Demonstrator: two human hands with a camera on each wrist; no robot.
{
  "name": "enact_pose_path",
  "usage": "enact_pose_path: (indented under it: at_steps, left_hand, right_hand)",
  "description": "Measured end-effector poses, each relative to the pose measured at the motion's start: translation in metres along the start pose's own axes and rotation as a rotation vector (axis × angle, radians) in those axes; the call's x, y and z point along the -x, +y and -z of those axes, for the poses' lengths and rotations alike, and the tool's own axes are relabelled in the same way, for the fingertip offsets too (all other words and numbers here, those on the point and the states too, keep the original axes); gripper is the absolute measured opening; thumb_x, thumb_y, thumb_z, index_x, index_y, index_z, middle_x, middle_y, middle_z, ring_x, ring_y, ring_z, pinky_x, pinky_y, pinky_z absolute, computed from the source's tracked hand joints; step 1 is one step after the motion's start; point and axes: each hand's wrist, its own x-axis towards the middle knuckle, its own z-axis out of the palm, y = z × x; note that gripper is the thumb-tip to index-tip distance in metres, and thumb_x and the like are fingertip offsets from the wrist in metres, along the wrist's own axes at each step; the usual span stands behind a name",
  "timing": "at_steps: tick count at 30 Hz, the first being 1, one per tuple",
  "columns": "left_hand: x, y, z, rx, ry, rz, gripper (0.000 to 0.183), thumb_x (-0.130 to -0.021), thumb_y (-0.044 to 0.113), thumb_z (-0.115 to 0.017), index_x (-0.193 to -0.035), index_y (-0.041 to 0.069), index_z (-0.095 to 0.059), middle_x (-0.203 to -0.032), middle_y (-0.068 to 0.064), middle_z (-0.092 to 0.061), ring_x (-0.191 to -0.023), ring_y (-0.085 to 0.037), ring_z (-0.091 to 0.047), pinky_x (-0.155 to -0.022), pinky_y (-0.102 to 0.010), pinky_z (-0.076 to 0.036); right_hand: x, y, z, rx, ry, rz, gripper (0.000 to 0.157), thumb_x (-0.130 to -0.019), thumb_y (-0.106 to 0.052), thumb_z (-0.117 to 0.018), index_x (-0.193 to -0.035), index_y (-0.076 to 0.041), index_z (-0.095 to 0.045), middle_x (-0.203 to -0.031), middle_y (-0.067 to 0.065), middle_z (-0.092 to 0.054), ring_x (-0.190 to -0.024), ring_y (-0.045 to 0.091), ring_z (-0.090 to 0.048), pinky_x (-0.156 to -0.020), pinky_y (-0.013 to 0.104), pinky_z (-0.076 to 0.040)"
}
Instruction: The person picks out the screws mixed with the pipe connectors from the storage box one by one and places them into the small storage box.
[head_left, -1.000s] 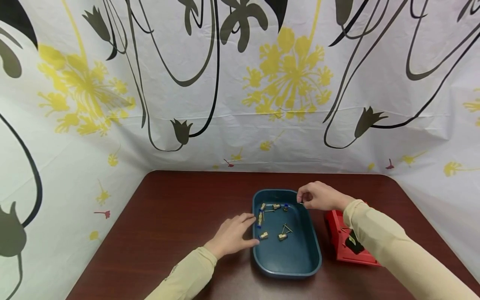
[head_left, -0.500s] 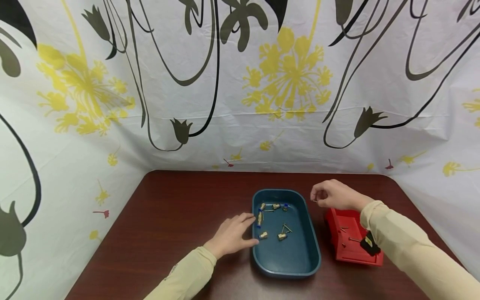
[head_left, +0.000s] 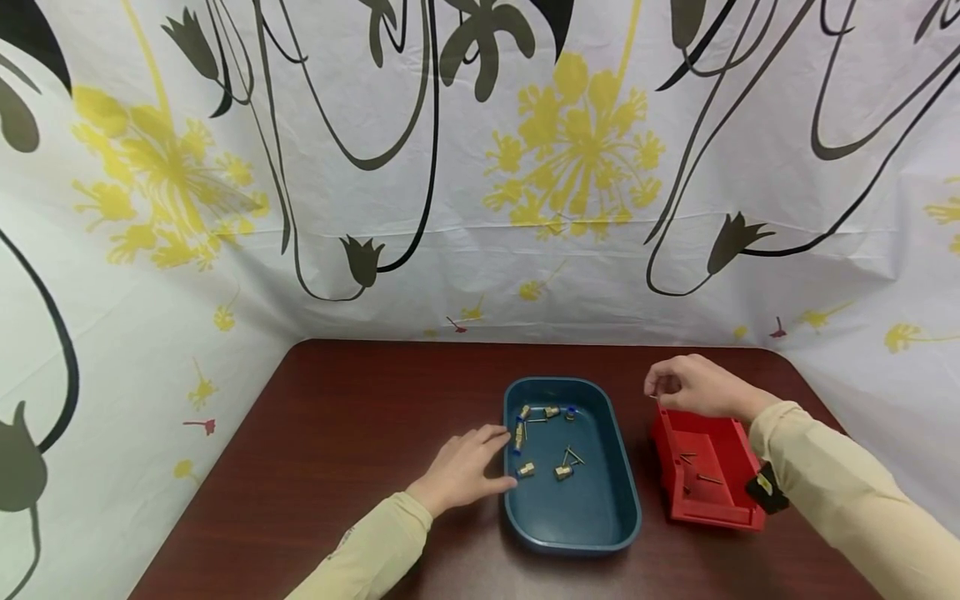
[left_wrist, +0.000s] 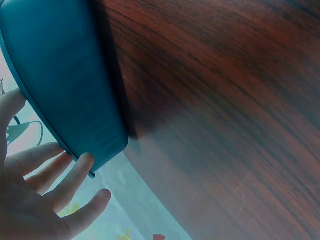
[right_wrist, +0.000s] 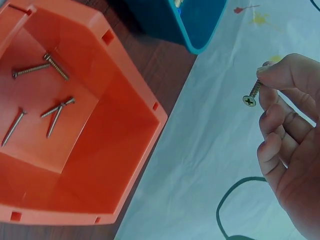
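Observation:
My right hand (head_left: pixel 701 386) pinches a brass-coloured screw (right_wrist: pixel 253 94) between thumb and forefinger, its cross-slotted head showing in the right wrist view. It is over the far end of a red bin (head_left: pixel 716 512), where several loose screws (right_wrist: pixel 59 109) lie on the floor. My left hand (head_left: pixel 467 469) has its fingers spread, with fingertips at the left rim of the blue tray (head_left: pixel 577 517). Inside that tray are brass fittings (head_left: pixel 563 472), some with blue ends, and a few screws (head_left: pixel 573 455).
Both containers stand on a dark red-brown wooden table (head_left: pixel 375 400), the bin to the right of the tray with a narrow gap between. Behind the table hangs a white patterned cloth (head_left: pixel 450 208). A black wrist device (head_left: pixel 767 488) is on the right sleeve.
My right hand has moved rightward with the screw, from the tray's far right rim to over the red bin's far end. The left hand has stayed at the tray.

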Motion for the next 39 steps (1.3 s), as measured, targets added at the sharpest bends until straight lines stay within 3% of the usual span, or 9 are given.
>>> enact_pose_path:
  at_steps: [23,33,39]
  left_hand:
    - [0.000,0.001,0.001,0.006,0.002,-0.004,0.065,-0.078,0.049,-0.059,-0.128,0.009,-0.048,-0.126,-0.005,-0.045,-0.110,-0.019,-0.045,-0.084,-0.039,-0.039]
    - [0.000,0.001,0.002,0.005,0.009,-0.011,0.065,-0.078,0.049,-0.060,-0.127,0.008,-0.048,-0.126,-0.005,-0.045,-0.109,-0.019,-0.046,-0.083,-0.039,-0.040]
    - [0.000,0.002,0.002,0.011,0.009,-0.009,0.065,-0.078,0.048,-0.060,-0.128,0.008,-0.048,-0.126,-0.005,-0.045,-0.110,-0.019,-0.046,-0.084,-0.039,-0.040]
  right_hand:
    - [0.032,0.020,0.010,-0.008,0.003,-0.085,0.018,-0.074,0.002,-0.060,-0.080,-0.016,-0.059,-0.067,-0.010,-0.051,-0.059,0.006,-0.046,-0.053,0.024,-0.041]
    - [0.040,0.032,-0.001,-0.026,0.017,-0.081,0.021,-0.074,0.004,-0.060,-0.080,-0.016,-0.059,-0.067,-0.010,-0.051,-0.060,0.005,-0.047,-0.052,0.024,-0.041]
    - [0.043,0.035,-0.007,-0.075,0.005,-0.104,0.020,-0.074,0.006,-0.058,-0.081,-0.013,-0.058,-0.064,-0.008,-0.049,-0.052,0.004,-0.043,-0.048,0.023,-0.038]
